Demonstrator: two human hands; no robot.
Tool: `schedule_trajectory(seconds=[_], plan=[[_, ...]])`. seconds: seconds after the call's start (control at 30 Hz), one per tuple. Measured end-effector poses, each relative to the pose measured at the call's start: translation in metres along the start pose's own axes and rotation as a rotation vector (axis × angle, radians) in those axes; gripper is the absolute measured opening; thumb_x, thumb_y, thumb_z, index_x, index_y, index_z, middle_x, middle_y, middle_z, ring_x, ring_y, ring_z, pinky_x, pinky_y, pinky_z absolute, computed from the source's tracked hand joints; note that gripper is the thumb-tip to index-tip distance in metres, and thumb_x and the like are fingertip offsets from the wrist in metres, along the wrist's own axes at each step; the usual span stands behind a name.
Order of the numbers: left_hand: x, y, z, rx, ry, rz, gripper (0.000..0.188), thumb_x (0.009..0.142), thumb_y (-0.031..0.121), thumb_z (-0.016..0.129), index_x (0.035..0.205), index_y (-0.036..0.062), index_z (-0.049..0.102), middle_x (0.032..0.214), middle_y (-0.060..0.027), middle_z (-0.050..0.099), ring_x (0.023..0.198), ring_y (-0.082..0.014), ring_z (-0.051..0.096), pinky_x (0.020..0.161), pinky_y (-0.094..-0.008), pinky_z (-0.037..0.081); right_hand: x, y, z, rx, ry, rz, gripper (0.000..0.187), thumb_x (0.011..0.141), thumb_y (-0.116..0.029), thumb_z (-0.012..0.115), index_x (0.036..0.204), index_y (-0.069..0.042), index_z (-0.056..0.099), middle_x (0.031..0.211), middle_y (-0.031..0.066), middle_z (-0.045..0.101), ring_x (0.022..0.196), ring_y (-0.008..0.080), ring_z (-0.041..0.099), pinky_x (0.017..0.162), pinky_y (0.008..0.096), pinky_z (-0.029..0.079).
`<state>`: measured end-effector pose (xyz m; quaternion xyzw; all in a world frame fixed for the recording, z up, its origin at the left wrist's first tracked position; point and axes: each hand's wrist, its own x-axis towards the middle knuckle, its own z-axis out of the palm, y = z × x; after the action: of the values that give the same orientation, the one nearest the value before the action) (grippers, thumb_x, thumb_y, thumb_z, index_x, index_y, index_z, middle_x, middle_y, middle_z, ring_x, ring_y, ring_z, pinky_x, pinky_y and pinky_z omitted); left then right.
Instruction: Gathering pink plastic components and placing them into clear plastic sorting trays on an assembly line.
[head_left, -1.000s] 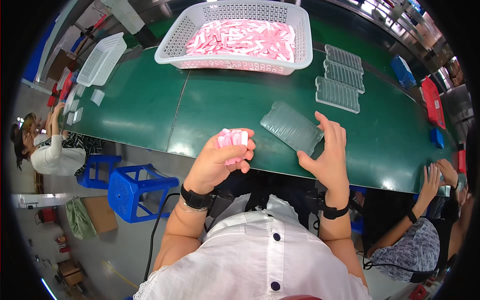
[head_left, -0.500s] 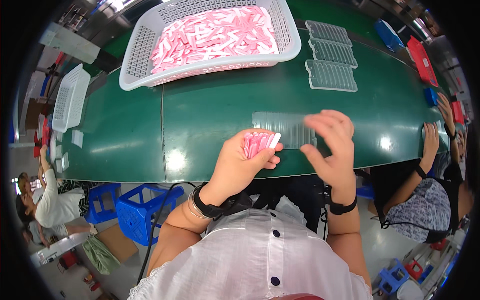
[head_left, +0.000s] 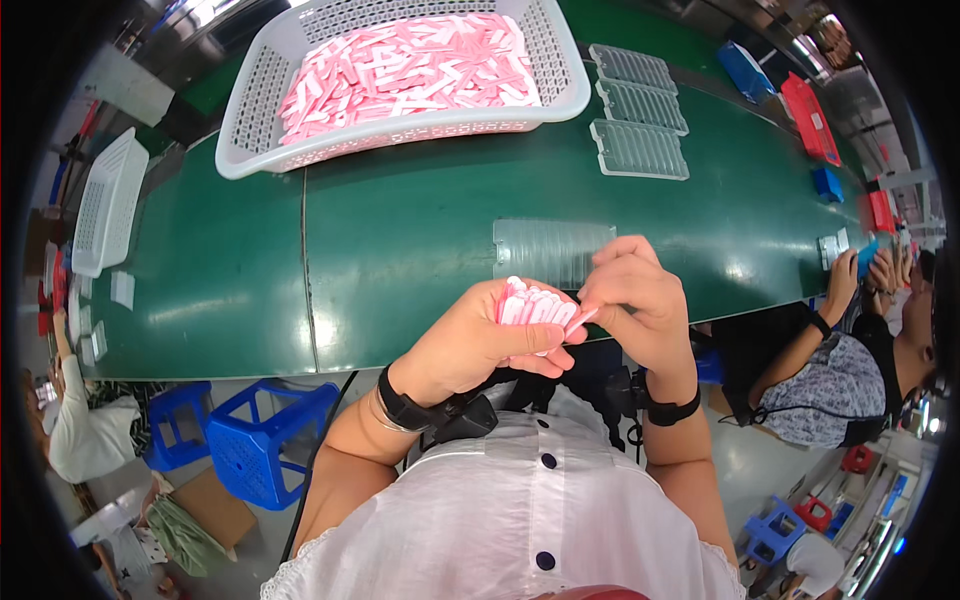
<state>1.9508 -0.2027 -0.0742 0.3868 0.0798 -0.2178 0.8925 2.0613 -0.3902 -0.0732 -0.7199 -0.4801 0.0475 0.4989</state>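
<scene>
A fanned bunch of small pink-and-white plastic sticks lies in my left hand, its thumb pressed across them. My right hand meets the bunch at its right edge, fingers and thumb pinched on one pink stick. Just beyond both hands, a clear ribbed plastic tray rests on the green table; the right hand covers part of its right end.
A large grey perforated basket heaped with pink and white sticks stands at the back. Three clear ribbed trays lie right of it. A white basket is far left. Co-workers sit on both sides; blue stools stand at left.
My right hand has come from above the clear tray to the bunch, its spread fingers now pinched on a stick. My left hand has turned the bunch slightly. The view has shifted a little.
</scene>
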Motion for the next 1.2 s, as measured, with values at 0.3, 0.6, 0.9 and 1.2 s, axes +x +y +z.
schedule_trajectory(seconds=[0.3,0.6,0.9,1.2], plan=[[-0.003,-0.015,0.023,0.128,0.400,0.258,0.021,0.084,0.000,0.063,0.103,-0.0049,0.055,0.093,-0.0134,0.066,0.077,-0.0160,0.067,0.067,-0.0263,0.057,-0.005,0.015,-0.025,-0.411,-0.119,0.124,0.063,0.062,-0.024,0.079,0.118,-0.007,0.057,0.117,0.0090,0.055,0.112,0.0291,0.048,0.099,0.0414,0.031],[0.015,-0.030,0.030,0.336,0.564,0.336,0.019,0.083,0.000,0.067,0.098,-0.0054,0.056,0.092,-0.0123,0.066,0.078,-0.0161,0.067,0.067,-0.0249,0.057,-0.027,0.003,-0.010,-0.423,0.125,0.096,0.046,0.067,-0.021,0.077,0.107,-0.005,0.063,0.111,0.0079,0.060,0.106,0.0284,0.052,0.095,0.0398,0.035],[0.021,-0.021,0.027,0.286,0.382,0.240,0.019,0.084,-0.004,0.063,0.101,-0.0040,0.055,0.098,-0.0155,0.065,0.083,-0.0202,0.068,0.067,-0.0261,0.058,-0.032,0.000,0.000,0.062,0.356,0.277,0.008,0.072,-0.010,0.073,0.077,-0.010,0.067,0.083,0.0005,0.067,0.092,0.0232,0.056,0.084,0.0356,0.039],[0.020,-0.014,0.019,0.142,0.380,0.188,0.022,0.085,-0.002,0.063,0.104,-0.0056,0.053,0.095,-0.0133,0.065,0.081,-0.0194,0.068,0.068,-0.0275,0.059,-0.032,-0.006,0.000,-0.819,0.205,0.003,0.009,0.068,-0.017,0.073,0.075,-0.014,0.068,0.087,-0.0071,0.066,0.099,0.0216,0.052,0.086,0.0423,0.029]])
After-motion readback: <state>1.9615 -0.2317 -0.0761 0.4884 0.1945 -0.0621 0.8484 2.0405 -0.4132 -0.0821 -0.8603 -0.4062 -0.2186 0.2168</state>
